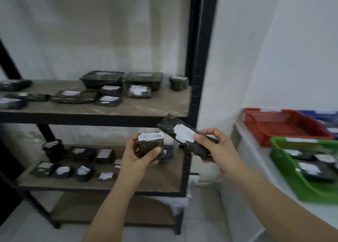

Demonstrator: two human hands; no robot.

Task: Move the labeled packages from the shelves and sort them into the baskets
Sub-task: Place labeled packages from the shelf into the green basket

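Gripping one RETURN-labeled package (149, 147) in the left hand (139, 155) and another, the long package (186, 136), in the right hand (217, 148), fingers curled around each, the person next needs the matching basket, likely the red basket (285, 126).

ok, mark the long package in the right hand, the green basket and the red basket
long package (169, 127), head view, on the dark wrap left of its white label
green basket (278, 155), head view, on its near-left wall
red basket (256, 130), head view, on its front-left wall
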